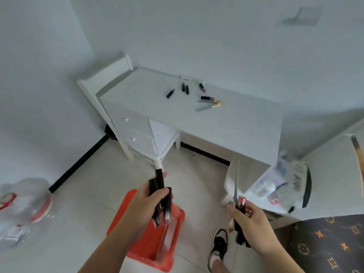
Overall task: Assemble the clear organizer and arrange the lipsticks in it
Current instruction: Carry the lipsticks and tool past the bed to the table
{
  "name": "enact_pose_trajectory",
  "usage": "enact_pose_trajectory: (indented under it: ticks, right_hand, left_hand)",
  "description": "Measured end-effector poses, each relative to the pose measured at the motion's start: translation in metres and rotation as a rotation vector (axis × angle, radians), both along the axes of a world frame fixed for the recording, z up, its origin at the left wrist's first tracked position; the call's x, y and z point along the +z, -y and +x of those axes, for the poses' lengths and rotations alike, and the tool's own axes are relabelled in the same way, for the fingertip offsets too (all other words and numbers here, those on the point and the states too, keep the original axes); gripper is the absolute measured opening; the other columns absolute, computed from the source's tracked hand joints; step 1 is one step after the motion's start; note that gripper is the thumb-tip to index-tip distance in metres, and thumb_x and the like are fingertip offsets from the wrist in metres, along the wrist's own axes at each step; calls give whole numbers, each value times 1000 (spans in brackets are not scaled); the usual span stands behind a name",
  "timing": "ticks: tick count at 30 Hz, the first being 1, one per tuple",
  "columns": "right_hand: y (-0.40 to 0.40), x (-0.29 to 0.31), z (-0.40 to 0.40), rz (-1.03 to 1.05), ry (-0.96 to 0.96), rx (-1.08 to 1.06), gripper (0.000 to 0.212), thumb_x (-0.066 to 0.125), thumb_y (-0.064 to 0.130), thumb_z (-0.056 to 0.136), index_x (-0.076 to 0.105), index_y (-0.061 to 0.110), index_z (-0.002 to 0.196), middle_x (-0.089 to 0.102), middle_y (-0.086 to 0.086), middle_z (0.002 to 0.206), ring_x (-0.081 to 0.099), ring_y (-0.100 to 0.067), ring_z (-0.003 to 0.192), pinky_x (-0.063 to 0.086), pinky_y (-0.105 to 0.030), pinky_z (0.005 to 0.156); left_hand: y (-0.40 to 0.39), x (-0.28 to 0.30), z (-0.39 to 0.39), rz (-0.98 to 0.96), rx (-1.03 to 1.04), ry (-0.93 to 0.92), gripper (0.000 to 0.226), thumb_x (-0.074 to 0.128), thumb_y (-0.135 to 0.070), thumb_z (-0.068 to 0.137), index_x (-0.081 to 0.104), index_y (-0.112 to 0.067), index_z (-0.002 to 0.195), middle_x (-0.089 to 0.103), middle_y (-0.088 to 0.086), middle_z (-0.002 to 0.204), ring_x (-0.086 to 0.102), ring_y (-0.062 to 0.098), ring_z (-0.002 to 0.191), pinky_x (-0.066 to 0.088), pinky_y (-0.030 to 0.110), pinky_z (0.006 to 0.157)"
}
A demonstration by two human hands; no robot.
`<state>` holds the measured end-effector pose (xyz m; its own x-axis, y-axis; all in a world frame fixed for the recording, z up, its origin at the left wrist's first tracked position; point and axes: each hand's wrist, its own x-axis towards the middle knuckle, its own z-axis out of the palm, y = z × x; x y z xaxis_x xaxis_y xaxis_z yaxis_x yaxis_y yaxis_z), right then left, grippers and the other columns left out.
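My left hand [144, 203] grips a bunch of black lipsticks [160, 196], held upright above a red plastic bin [173, 229] on the floor. My right hand [250, 223] holds several more lipsticks [242, 203] together with a thin clear panel [237, 180] that stands up from the fist. Several lipsticks [186, 89] lie scattered on the white desk [246, 131] ahead, along with a grey tube [204, 108] and a gold one [217, 103]. A clear organizer piece [264, 184] seems to lie on the white surface at the right, blurred.
A white chair [102, 95] stands at the desk's left end. A clear bag with red trim [23, 205] sits on the tiled floor at the left. A dark patterned cloth [325, 245] covers the lower right. My shoe [219, 247] is beside the bin.
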<state>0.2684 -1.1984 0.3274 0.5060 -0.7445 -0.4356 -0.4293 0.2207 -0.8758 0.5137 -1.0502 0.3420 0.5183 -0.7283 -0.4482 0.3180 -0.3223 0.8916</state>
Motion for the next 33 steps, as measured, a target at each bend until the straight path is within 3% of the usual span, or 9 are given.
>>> enact_pose_trajectory:
  ticks: [3,7,9,12,15,17,22,28,33]
  right_hand:
    - [75,-1,17,-29,-30,37,23,67,23,95,60,4,83,67,-15,60,55,-13,43,40,-17,40]
    - [164,10,37,-58,-76,71,20,66,21,94,60,11,78,67,-11,58,51,-15,40,39,-20,38]
    - [205,15,51,-72,-66,75,22,65,18,93,56,15,72,65,-11,57,51,-15,41,37,-19,38]
    - [251,18,78,-118,-97,95,24,65,21,91,53,13,72,63,-10,57,49,-16,43,36,-19,38]
    - [285,12,112,-147,-122,125,23,64,20,90,52,8,75,59,-10,56,46,-12,41,39,-22,40]
    - [305,4,137,-164,-157,140,19,64,21,90,55,10,77,58,-10,56,46,-9,38,38,-21,38]
    - [360,-29,210,-197,-279,134,17,63,27,87,57,20,73,59,5,52,54,-6,41,42,-20,40]
    - [405,-76,303,-182,-493,82,24,55,36,86,51,15,75,55,1,62,53,-18,54,53,-36,54]
    - [422,-94,345,-222,-625,63,26,51,41,92,46,26,72,59,6,67,52,-13,54,42,-27,50]
  left_hand:
    - [75,-3,12,-10,43,24,35,65,-24,97,63,-37,130,76,8,93,60,30,75,53,42,66]
    - [161,8,25,-30,71,49,37,63,-25,91,62,-38,126,73,10,90,50,31,69,47,47,64]
    - [195,14,37,-26,63,90,28,62,-27,90,63,-37,116,73,13,91,48,27,56,43,43,53]
    - [236,15,64,1,56,152,35,62,-24,92,61,-45,120,64,13,83,45,21,46,38,32,42]
    - [272,16,101,59,2,263,30,63,-30,86,62,-58,98,52,-1,64,45,18,49,38,31,42]
    - [301,6,132,96,-42,375,29,63,-24,91,62,-54,90,49,-10,57,45,13,49,40,27,44]
    - [395,-34,221,183,-166,553,12,60,-25,93,59,-34,101,54,-14,64,47,5,50,39,16,47]
    - [490,-83,307,271,-411,644,49,56,-30,90,50,-35,139,63,-11,80,60,2,60,44,12,51]
    - [531,-105,326,310,-634,781,56,53,-28,93,42,-30,148,66,-9,97,68,8,58,54,22,49]
